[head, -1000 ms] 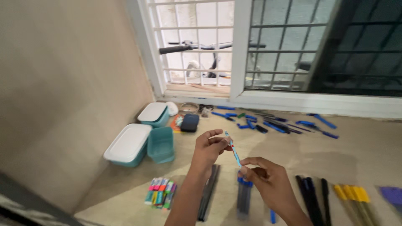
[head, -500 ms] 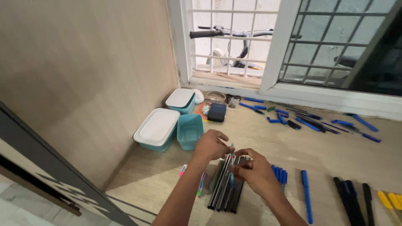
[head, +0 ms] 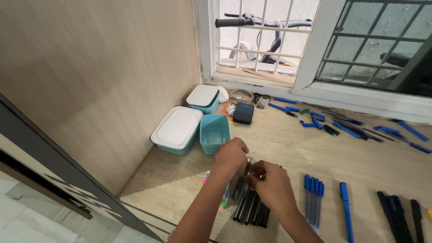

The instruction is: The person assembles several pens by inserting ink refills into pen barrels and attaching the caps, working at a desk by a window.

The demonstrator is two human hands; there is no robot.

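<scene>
My left hand (head: 231,155) and my right hand (head: 269,182) are close together, low over a row of dark pens (head: 252,209) lying on the floor. Both pinch a thin light-blue pen (head: 250,161); only a short bit of it shows between the fingers. My hands hide the top of the dark pen row. A few coloured markers (head: 223,197) peek out under my left forearm. A group of blue pens (head: 313,192) lies just right of my right hand.
Two lidded teal boxes (head: 177,130) (head: 203,98) and an open teal tub (head: 214,132) stand by the wall on the left. A single blue pen (head: 346,210), black pens (head: 398,212), scattered blue pens (head: 346,127) and a dark pouch (head: 244,112) lie near the barred window.
My hands have come down from chest height to the dark pens on the floor, still holding the thin pen. The view has swung down and left.
</scene>
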